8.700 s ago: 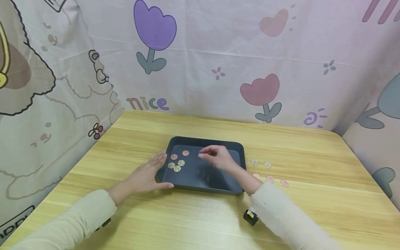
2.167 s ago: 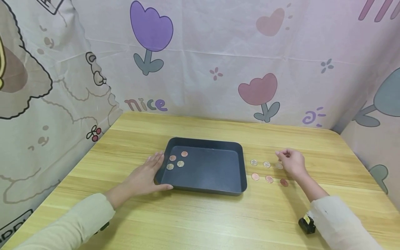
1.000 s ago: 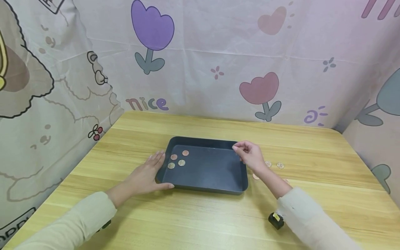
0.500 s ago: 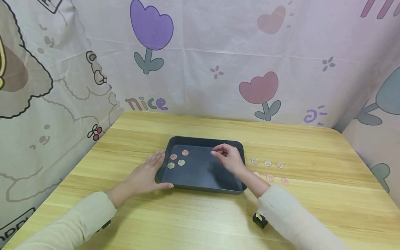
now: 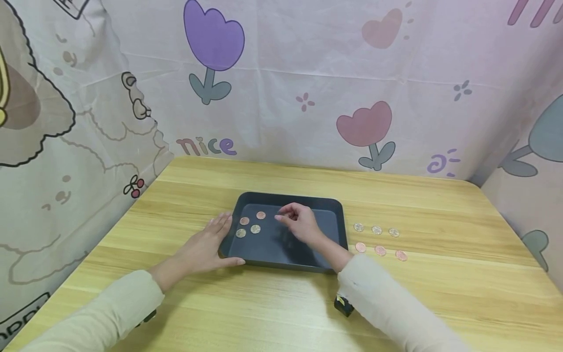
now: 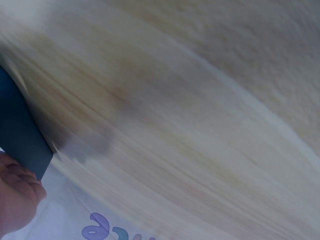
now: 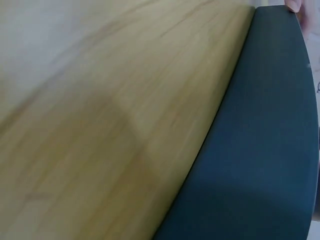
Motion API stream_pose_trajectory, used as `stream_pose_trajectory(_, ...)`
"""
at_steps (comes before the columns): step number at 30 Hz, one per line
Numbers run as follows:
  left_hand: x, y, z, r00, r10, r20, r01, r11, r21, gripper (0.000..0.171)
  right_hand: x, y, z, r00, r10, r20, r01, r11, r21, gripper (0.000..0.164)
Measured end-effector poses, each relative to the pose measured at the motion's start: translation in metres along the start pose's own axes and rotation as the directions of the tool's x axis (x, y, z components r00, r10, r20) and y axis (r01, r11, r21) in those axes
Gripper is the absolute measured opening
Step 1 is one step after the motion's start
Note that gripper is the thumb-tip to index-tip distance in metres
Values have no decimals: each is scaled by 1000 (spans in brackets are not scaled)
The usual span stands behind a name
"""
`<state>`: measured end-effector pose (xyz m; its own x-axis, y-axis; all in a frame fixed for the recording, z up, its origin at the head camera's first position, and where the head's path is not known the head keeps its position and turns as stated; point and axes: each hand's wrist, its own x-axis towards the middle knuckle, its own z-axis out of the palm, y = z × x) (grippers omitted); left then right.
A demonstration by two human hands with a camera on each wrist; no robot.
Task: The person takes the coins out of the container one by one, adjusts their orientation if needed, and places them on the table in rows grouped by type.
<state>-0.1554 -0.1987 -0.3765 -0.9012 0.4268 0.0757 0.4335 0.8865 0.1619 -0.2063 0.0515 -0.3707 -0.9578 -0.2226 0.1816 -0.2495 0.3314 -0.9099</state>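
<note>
My left hand [image 5: 206,248] rests against the left side of a dark rectangular baking tray [image 5: 343,234], fingers along its edge and thumb at the front rim. In the left wrist view, bent fingertips [image 6: 22,182] touch the tray wall [image 6: 25,135]. Over the middle of the tray hovers my right hand [image 5: 301,225], fingers loosely bent, with no coin visible in them. Left of its fingertips lie two copper coins [image 5: 261,215] and two gold-coloured coins [image 5: 255,229] on the tray floor. The right wrist view shows mostly the tray's outer wall [image 7: 250,135].
On the wooden table [image 5: 440,303], right of the tray, three pale gold coins [image 5: 376,230] lie in a row. In front of them is a row of three copper coins [image 5: 380,251]. A printed cloth [image 5: 281,127] hangs behind the table.
My right hand has come from the coins on the right, leaving a third pale gold coin in their row, and moved left over the tray. My left hand has stayed in place.
</note>
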Motion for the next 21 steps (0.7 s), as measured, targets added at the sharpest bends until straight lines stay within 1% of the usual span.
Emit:
stream_pose_trajectory(4,0,-1,1,1000,-9,13,9,1000,-8,111,5,-1,11,1000,10,2,-10,1000,-7,17)
stream_pose_trajectory(9,-1,-2,1,1000,-11,10,11,1000,4,110,11,-2,25,1000,17,22,-16,999,-30,20)
stream_pose_trajectory(14,0,-1,0,1000,-7,6,7,1000,3,110,15,1,37,998,55,39,-53,997,-54,22)
stream_pose_trajectory(21,1,0,-1,1000,-13,19,13,1000,-4,111,21,4,49,993,92,76,-85,993,-87,23)
